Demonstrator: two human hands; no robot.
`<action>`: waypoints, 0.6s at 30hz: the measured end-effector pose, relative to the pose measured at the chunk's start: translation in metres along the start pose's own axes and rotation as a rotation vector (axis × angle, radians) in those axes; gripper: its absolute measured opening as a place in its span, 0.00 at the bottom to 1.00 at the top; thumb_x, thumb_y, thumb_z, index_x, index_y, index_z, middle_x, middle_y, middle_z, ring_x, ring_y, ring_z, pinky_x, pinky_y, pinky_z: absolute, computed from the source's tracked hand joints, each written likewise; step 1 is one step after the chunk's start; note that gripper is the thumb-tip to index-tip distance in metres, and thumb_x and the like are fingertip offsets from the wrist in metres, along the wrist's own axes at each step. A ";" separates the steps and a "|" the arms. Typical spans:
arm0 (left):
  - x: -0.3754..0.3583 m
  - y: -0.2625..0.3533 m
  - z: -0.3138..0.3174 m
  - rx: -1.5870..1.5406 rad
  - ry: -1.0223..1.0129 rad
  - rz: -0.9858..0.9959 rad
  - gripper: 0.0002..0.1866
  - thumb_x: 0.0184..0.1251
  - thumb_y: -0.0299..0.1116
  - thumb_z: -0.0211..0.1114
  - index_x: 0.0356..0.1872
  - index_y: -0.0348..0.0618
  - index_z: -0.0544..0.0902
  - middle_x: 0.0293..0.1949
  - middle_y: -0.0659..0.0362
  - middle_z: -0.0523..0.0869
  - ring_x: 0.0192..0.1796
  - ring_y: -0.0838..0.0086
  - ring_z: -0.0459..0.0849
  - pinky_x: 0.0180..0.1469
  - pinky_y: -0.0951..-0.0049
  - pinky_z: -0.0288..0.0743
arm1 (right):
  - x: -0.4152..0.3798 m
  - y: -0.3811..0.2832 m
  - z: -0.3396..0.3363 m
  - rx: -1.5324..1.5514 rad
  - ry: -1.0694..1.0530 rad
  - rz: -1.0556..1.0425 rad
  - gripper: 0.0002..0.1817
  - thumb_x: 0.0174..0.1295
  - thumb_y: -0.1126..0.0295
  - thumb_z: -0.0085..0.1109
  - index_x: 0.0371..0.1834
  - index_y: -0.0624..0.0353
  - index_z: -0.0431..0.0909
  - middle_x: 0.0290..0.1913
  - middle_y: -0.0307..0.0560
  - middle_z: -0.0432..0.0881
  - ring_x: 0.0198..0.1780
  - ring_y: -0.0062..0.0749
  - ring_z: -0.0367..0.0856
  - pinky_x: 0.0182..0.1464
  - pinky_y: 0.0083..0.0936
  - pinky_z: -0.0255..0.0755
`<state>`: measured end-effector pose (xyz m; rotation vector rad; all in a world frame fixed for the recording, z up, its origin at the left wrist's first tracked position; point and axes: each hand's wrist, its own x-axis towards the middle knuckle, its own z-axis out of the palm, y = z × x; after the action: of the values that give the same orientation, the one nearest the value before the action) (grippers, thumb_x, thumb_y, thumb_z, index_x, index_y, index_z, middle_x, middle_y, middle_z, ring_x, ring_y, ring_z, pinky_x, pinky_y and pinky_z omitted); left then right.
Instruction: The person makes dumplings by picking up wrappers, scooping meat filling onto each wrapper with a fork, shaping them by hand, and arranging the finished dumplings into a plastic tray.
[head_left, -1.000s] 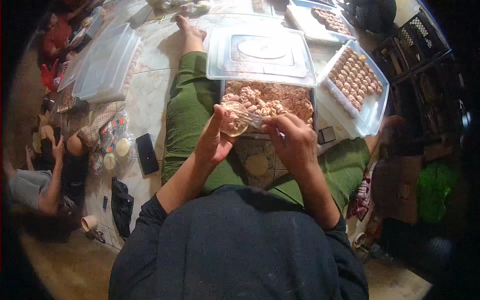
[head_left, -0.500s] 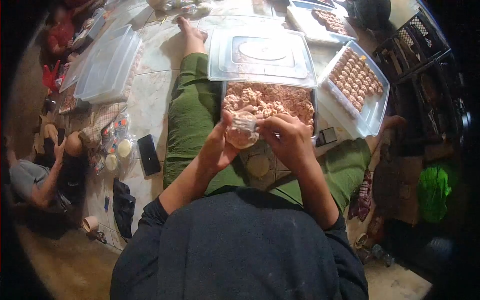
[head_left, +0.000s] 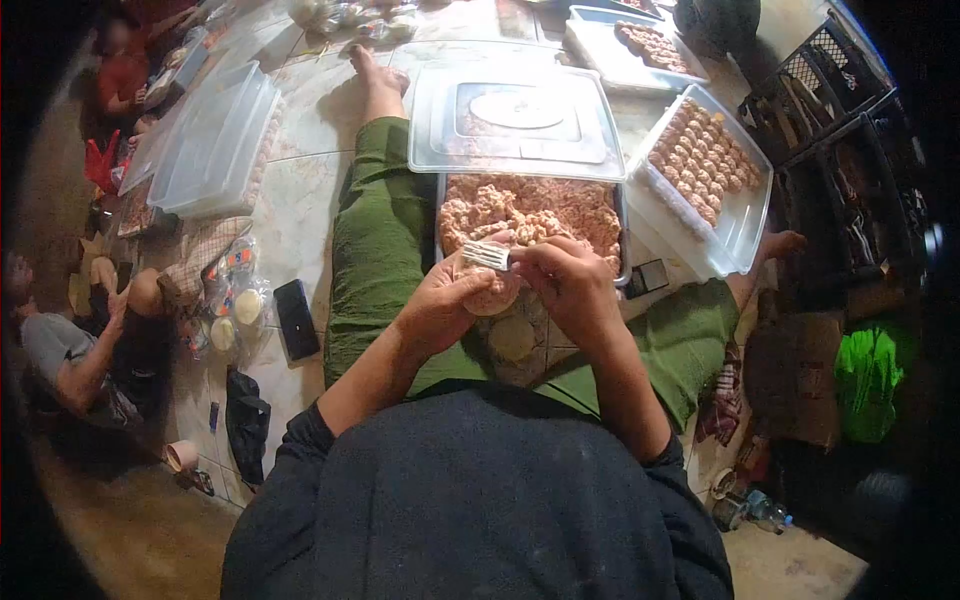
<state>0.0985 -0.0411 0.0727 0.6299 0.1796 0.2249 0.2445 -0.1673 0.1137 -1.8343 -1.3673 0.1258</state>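
Observation:
Over the near edge of a plastic tub (head_left: pixel 623 262) full of minced meat filling (head_left: pixel 560 205), both my hands work close together. My left hand (head_left: pixel 432 308) is cupped round a pale round dumpling wrapper (head_left: pixel 490 300), its thumb over the near side. Pinched in the fingers of my right hand (head_left: pixel 572 283) is a fork (head_left: pixel 487 256), its tines pointing left across the wrapper. How much filling lies on the wrapper is hidden by the fork and fingers. Just below, a round stack of wrappers (head_left: pixel 512 339) rests on the tiles between my legs.
A clear lid (head_left: pixel 590 160) leans over the tub's far half. To the right stands a tray (head_left: pixel 735 235) with rows of dumplings (head_left: pixel 700 160). Stacked clear tubs (head_left: pixel 215 140) and a phone (head_left: pixel 296 318) lie left. A person (head_left: pixel 75 355) sits at far left.
My left thumb has come down over the wrapper, and the hand is more cupped. The fork has tilted and dropped slightly, its tines now showing brightly. The view has shifted a little.

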 end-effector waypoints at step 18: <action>-0.003 0.008 -0.004 -0.189 0.083 0.066 0.45 0.69 0.64 0.49 0.70 0.31 0.57 0.66 0.38 0.67 0.68 0.53 0.69 0.69 0.54 0.66 | -0.018 -0.015 -0.016 -0.073 0.046 0.052 0.06 0.60 0.66 0.63 0.37 0.53 0.84 0.34 0.47 0.83 0.32 0.43 0.83 0.34 0.35 0.77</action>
<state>0.0938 -0.0334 0.0740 0.4395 0.2149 0.3279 0.2347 -0.1895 0.1270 -1.9223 -1.3075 0.0613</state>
